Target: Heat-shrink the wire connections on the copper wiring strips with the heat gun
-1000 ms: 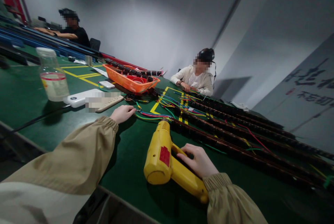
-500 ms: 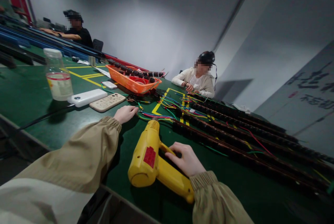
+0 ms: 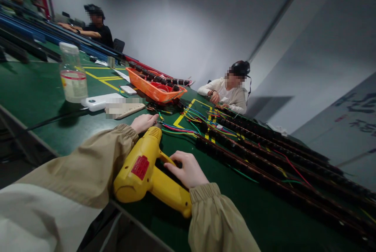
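My left hand (image 3: 144,123) is closed at the bare ends of a bundle of coloured wires (image 3: 179,128), its fingertips pressed together there. The wires are red, blue, yellow and green and run to a long dark copper-wound bar. In my right hand (image 3: 188,168) is a yellow heat gun (image 3: 129,181) with a red label, the fingers hooked at its handle and trigger guard. Its nozzle points toward the wire ends, close beside my left hand. Whether the gun's body rests on the green table (image 3: 229,213) I cannot tell.
Several long dark bars (image 3: 264,166) lie across the right side. An orange basket (image 3: 147,86) with black-wrapped pieces stands behind the wires. Left are a bottle (image 3: 73,80), a white power bank-like device (image 3: 101,102) and a phone-shaped beige thing (image 3: 129,108). Two co-workers sit further back.
My right hand has moved the heat gun leftward, bringing its nozzle close to my left hand. My left hand stays at the wire ends. The view has shifted slightly.
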A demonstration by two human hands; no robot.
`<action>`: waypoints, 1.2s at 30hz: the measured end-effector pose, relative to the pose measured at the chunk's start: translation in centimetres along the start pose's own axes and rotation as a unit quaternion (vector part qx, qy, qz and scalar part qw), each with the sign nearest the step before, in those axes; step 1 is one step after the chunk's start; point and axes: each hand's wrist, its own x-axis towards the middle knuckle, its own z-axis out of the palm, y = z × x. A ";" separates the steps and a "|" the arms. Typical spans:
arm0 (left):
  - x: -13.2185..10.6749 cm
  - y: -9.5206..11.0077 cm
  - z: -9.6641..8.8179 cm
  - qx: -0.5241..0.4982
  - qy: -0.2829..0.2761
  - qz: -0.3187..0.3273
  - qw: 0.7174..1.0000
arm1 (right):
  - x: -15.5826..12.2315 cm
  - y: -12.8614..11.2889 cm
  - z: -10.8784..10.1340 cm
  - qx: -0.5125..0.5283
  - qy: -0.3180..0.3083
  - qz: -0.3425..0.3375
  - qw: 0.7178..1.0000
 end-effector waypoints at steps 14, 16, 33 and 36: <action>-0.8 0.1 -0.5 0.055 -0.011 0.051 0.997 | 0.0 1.2 -0.6 0.035 -0.033 -0.013 0.999; -0.7 0.0 -0.4 0.069 -0.010 0.072 0.995 | -0.1 1.5 -0.7 0.037 -0.033 -0.011 0.999; -0.9 0.1 -0.4 0.116 0.007 0.102 0.988 | -3.3 5.4 -3.8 0.016 -0.020 0.030 0.999; -1.0 0.2 -0.4 0.117 0.008 0.102 0.988 | -4.0 6.2 -4.3 0.010 -0.014 0.041 0.999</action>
